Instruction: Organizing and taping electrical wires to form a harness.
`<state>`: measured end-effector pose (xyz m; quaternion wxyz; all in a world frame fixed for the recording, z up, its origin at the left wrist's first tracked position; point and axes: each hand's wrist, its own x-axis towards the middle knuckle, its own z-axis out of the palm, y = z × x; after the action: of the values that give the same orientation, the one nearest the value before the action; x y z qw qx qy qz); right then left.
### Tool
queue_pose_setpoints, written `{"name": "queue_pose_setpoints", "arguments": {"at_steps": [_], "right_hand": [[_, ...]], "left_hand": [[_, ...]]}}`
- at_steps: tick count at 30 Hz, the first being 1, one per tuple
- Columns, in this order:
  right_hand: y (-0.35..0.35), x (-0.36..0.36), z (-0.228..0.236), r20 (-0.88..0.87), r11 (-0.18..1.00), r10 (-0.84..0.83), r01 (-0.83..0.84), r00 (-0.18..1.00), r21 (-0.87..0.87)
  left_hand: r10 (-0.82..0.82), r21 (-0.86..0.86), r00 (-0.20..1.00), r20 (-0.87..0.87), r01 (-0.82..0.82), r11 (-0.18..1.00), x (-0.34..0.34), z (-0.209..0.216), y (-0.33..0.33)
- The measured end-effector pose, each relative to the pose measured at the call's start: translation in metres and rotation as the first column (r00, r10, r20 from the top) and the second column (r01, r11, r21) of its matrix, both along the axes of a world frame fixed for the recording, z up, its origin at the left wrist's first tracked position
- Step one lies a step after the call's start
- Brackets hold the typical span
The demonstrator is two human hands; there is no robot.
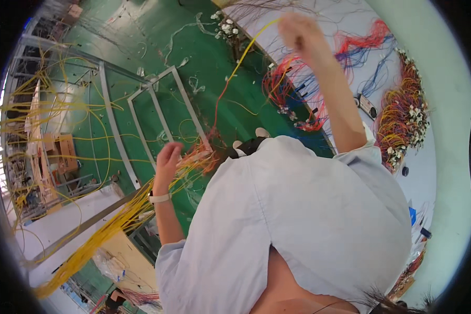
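My right hand (pixel 301 35) is raised over the white table at the upper right, slightly blurred, its fingers closed on a yellow wire (pixel 249 46). From there the wire slopes down to the left over the green floor and meets a red length (pixel 220 103). Lower down on the left, my left hand (pixel 167 159) has its fingers curled together; what they hold, if anything, is hidden. Just beside that hand lies a thick bundle of yellow wires (pixel 107 230), with orange-red ends (pixel 201 154) near the metal frame. A pale band circles my left wrist.
Red and blue wires (pixel 358 44) spread over the white table (pixel 421 180). A dense heap of wires with white connectors (pixel 405 118) lies along its far right side. Metal racks (pixel 110 107) draped with yellow wires stand at left. Wire scraps and clear plastic litter the green floor (pixel 141 39).
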<state>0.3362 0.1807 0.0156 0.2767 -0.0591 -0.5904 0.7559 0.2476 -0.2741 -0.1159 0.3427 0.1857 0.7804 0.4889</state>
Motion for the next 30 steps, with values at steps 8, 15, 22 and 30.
{"name": "queue_pose_setpoints", "arguments": {"at_steps": [8, 15, 22, 30], "right_hand": [[-0.071, 0.023, -0.048, 0.194, 0.689, 0.719, -0.645, 0.668, -0.33], [-0.016, 0.091, -0.128, -0.016, 0.592, 0.594, -0.45, 0.805, -0.669], [-0.018, 0.13, -0.194, 0.693, 0.735, -0.143, -0.393, 0.706, 0.552], [-0.134, 0.05, -0.174, 0.261, 0.882, 0.405, -0.299, 0.876, -0.363]], "left_hand": [[-0.438, 0.745, 0.637, 0.634, -0.351, 0.568, 0.004, -0.011, 0.163], [-0.351, 0.228, 0.881, 0.318, 0.288, 0.93, 0.026, -0.029, 0.14], [-0.229, -0.107, 0.971, 0.07, 0.236, 0.966, 0.041, -0.04, 0.123], [-0.262, 0.032, 0.788, -0.557, 0.335, 0.942, 0.039, 0.011, 0.211]]}}
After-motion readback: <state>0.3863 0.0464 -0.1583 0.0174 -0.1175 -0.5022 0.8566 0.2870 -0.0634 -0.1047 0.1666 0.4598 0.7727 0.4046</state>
